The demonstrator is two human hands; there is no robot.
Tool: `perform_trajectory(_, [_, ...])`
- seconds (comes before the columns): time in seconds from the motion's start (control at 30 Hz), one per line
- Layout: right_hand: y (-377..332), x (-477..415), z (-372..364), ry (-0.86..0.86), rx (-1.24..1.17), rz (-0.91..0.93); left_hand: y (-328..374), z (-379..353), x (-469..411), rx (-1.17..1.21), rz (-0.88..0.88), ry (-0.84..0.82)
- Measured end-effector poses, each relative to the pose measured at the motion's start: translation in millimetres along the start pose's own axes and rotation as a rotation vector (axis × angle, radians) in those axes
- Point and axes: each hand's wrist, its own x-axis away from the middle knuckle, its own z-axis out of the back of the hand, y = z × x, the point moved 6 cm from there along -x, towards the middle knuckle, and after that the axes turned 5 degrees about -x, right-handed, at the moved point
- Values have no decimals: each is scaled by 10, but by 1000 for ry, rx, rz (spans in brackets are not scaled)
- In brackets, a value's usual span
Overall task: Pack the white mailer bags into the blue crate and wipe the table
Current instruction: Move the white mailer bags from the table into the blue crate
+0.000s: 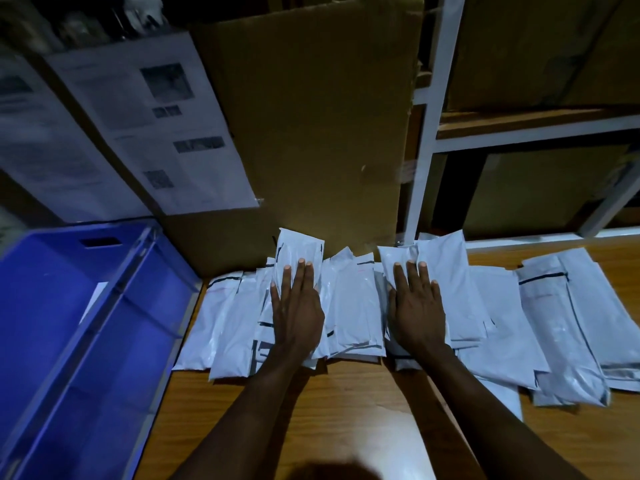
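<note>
Head view shows the packing step barely begun: both the left hand (297, 311) and the right hand (417, 311) lie flat with straight fingers on the white mailer bags (353, 306), gripping nothing. These slick, flat plastic pouches sprawl overlapped across the wooden table (346, 410), beside the blue crate (69, 323), a rigid moulded tub at left. Judging by this, the next move calls for gathering a slippery stack firmly and carrying it left.

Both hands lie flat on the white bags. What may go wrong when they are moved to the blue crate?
1. The mailer bags overlap loosely and look slick; a big handful under the left hand and right hand may slide apart.
2. Bags at the table edge beside the blue crate may drop off.
</note>
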Motion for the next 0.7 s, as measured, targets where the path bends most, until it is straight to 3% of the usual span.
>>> perform_trajectory(0.4, [-140,80,92,-9,15,19,-53,53,109,-69,51,-24])
perform_trajectory(0.53, [-292,18,224,30,0,19,-46,304,31,39,23,-29])
perform_trajectory(0.7, [-618,-91,488,99,-12,67,-116,832,-5,57,23,82])
